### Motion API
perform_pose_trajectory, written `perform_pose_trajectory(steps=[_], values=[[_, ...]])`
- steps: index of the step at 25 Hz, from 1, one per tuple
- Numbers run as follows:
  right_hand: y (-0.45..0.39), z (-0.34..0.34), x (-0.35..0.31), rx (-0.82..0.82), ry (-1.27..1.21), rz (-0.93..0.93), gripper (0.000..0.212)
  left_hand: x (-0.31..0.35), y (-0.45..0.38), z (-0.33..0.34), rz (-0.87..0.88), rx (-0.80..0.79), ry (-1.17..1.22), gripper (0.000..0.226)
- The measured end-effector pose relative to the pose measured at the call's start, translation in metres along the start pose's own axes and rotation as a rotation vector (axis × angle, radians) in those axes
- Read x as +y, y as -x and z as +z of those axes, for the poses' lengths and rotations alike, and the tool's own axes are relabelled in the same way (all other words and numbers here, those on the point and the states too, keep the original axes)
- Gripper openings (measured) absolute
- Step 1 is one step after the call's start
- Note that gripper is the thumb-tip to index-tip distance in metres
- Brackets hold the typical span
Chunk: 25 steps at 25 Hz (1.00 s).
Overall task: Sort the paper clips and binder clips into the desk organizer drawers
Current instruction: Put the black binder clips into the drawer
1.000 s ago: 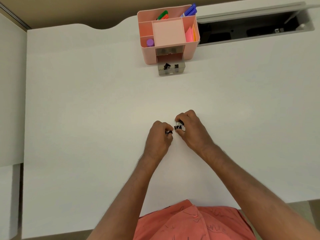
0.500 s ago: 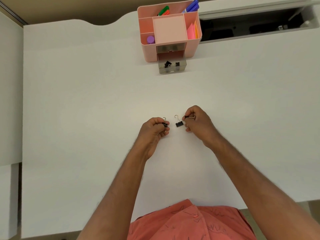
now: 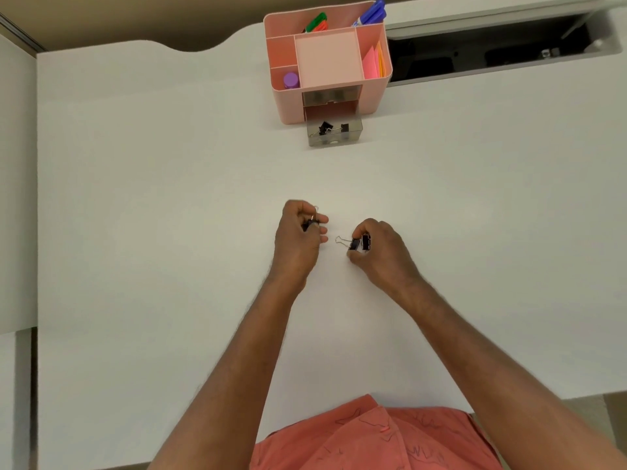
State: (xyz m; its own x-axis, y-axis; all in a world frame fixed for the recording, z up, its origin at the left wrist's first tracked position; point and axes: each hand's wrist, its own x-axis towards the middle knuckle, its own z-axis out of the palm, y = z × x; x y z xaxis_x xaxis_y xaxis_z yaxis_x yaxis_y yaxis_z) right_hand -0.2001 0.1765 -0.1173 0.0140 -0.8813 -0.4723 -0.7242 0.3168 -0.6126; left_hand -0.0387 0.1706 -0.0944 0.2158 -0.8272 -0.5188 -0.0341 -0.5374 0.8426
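My left hand is curled round a small black binder clip, mostly hidden in the fingers. My right hand pinches two black binder clips just above the white desk; one wire handle sticks out to the left. The pink desk organizer stands at the desk's far edge. Its lower clear grey drawer is pulled out and holds two black binder clips. The drawer above it is pushed in.
The organizer's top compartments hold markers, a purple cap and coloured sticky notes. An open cable slot runs along the back right. The desk's near edge is by my torso; a gap lies along the left side.
My left hand lifted forward and left with its clip. My right hand moved back toward me and picked up the clip that lay between the hands, now holding two.
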Motion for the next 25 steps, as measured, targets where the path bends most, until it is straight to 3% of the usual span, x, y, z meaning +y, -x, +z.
perform_pose_trajectory(steps=[5, 8, 12, 15, 20, 25], values=[[-0.005, -0.015, -0.001, -0.083, -0.085, 0.057, 0.025, 0.052, -0.05, 0.005, 0.262, 0.04, -0.175, 0.033], [-0.004, -0.022, 0.002, -0.108, -0.153, 0.114, 0.025, 0.081, -0.094, 0.017, 0.401, 0.103, -0.416, 0.034], [-0.005, -0.025, 0.005, -0.138, -0.209, 0.14, 0.026, 0.097, -0.136, 0.027, 0.411, 0.092, -0.554, 0.031], [-0.01, -0.03, 0.007, -0.145, -0.234, 0.152, 0.026, 0.085, -0.154, 0.034, 0.494, 0.06, -0.85, 0.028], [-0.02, -0.045, 0.002, -0.116, -0.234, 0.128, 0.027, 0.08, -0.164, 0.04, 0.634, 0.05, -0.934, 0.034], [-0.046, -0.068, -0.025, -0.018, -0.187, 0.025, 0.027, 0.081, -0.153, 0.039, 0.698, 0.079, -0.827, 0.03]])
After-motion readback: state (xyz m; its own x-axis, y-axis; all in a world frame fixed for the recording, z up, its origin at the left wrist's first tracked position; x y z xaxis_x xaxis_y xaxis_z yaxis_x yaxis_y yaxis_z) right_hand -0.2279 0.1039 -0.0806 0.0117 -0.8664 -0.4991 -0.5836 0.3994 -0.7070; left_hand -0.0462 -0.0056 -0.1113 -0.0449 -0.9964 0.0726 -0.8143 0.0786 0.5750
